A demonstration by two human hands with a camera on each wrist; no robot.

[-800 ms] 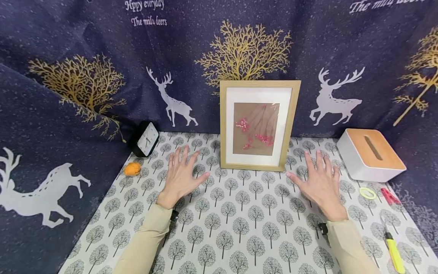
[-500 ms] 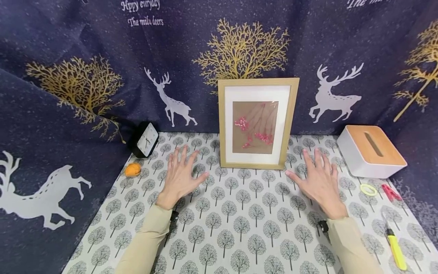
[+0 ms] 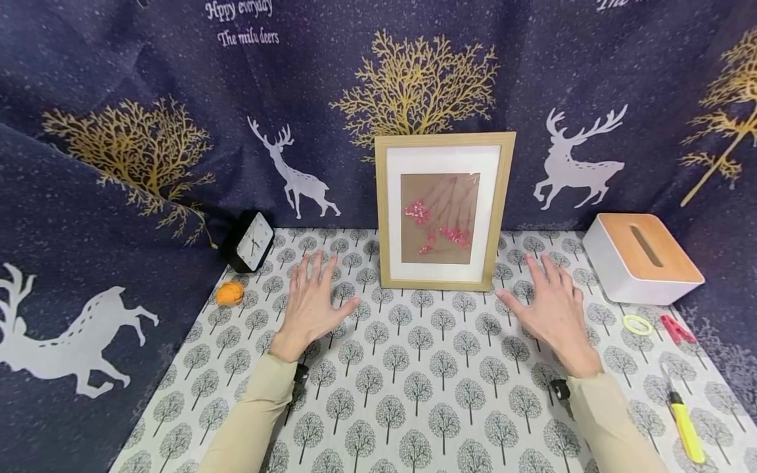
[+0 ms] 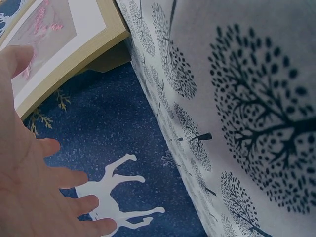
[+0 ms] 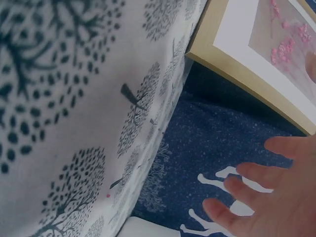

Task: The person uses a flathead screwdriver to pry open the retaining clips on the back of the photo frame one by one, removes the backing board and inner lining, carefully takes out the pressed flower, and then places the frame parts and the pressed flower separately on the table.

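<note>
Printed navy cloth [image 3: 319, 79] hangs behind a table [image 3: 426, 407] covered in a tree pattern. On my feed, the left hand [image 3: 310, 305] and the right hand [image 3: 552, 312] have their fingers spread and relaxed, gripping nothing. Between and beyond them the picture frame [image 3: 440, 217] stands tilted back, propped, I judge, by the support [image 4: 112, 59] I glimpse behind it. I see the right thumb [image 3: 513, 305] just beside its lower right corner; any gap in depth I can't tell. Farther out, a clock [image 3: 254, 242] and an orange object [image 3: 229, 293] sit by the left edge; a tissue box [image 3: 644, 253], ring [image 3: 639, 333], red clip [image 3: 677, 328] and yellow-handled tool [image 3: 686, 430] line the right, probably set aside. I judge there's room between the wrists, while the backdrop limits movement behind.
</note>
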